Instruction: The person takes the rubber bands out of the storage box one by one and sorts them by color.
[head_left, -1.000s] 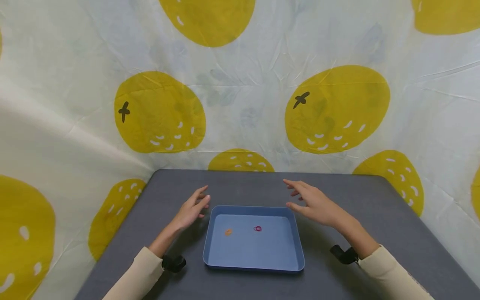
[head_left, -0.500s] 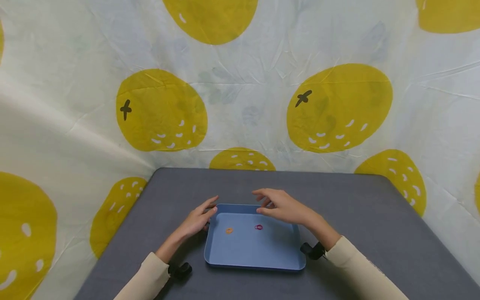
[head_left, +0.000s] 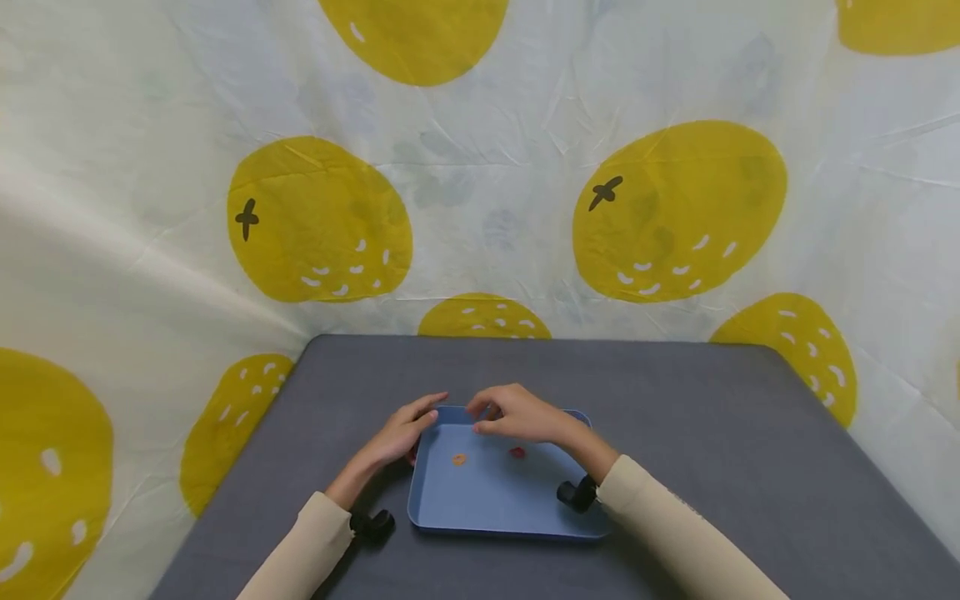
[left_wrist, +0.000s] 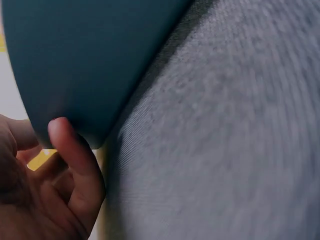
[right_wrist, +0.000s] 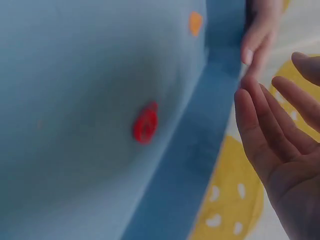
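On the floor of the blue tray (head_left: 495,508) lie a small orange loop (head_left: 459,459) and a small red loop (head_left: 517,452); both look like rubber bands. My left hand (head_left: 393,437) holds the tray at its far left corner. Its thumb lies at the rim, and in the left wrist view a bent finger (left_wrist: 75,155) touches the outer wall. My right hand (head_left: 517,414) hovers over the far part of the tray, fingers loosely bent and holding nothing. In the right wrist view the red loop (right_wrist: 145,124) is apart from its fingertips.
The tray stands on a dark grey table (head_left: 675,417). A pale cloth (head_left: 495,208) with yellow fruit prints hangs behind the table and to its sides. A black wrist camera (head_left: 576,493) hangs under the right wrist, over the tray.
My right hand has moved left from beside the tray to above its far part. My left hand has moved right onto the tray's far left corner. Both loops stay in place.
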